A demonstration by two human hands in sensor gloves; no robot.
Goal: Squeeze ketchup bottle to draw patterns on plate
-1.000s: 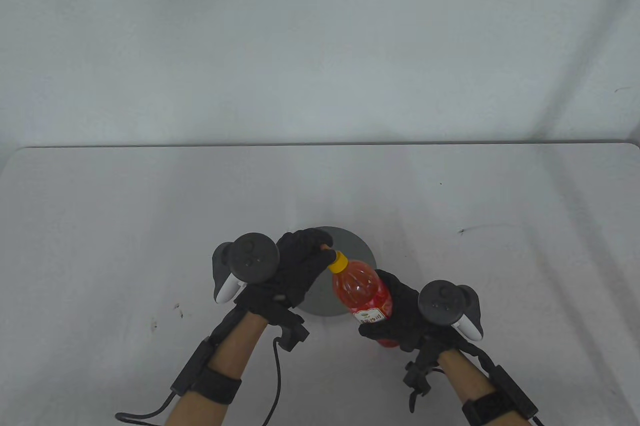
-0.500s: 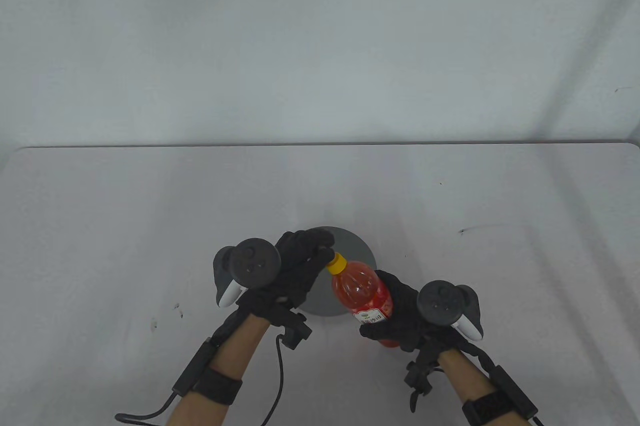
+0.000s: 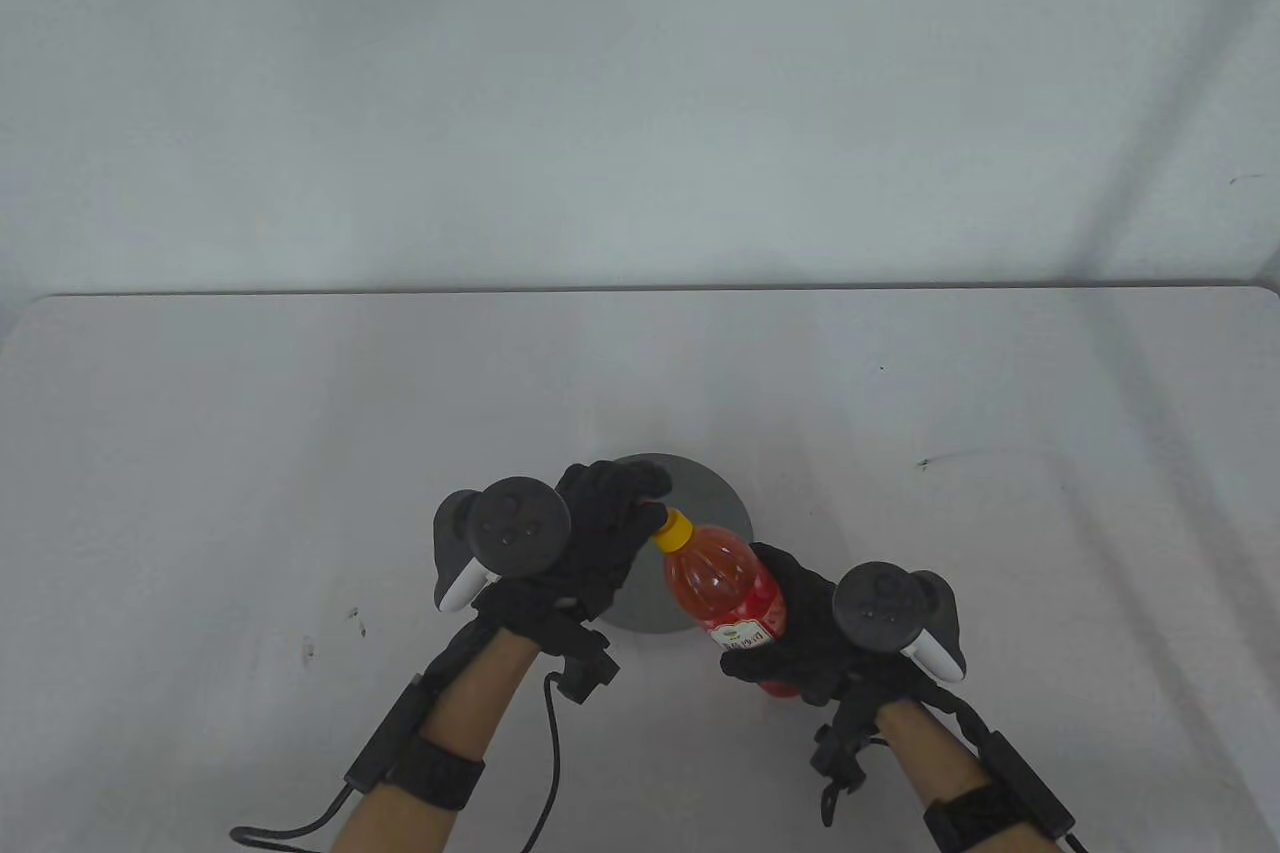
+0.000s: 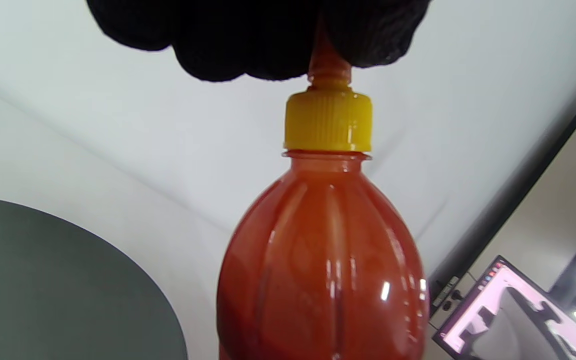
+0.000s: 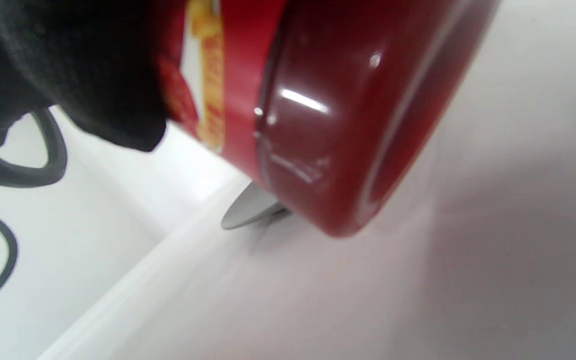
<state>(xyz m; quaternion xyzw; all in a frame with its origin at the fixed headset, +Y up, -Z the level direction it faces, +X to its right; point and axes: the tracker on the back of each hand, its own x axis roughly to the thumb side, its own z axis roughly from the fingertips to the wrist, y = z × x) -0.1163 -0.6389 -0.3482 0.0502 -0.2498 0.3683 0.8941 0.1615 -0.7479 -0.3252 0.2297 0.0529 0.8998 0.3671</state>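
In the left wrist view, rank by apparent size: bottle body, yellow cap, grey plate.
1. Bottle body, though it sits nearest the camera.
2. Grey plate, cut off by the frame, so its rank is unsure.
3. Yellow cap, clearly smallest.

- We see the ketchup bottle (image 3: pixel 722 586): clear plastic full of red sauce, a red label low on its body, tilted with its yellow cap (image 3: pixel 675 529) and orange nozzle (image 4: pixel 327 59) over the plate.
- We see the plate (image 3: pixel 715 493): round, dark grey, flat on the table.
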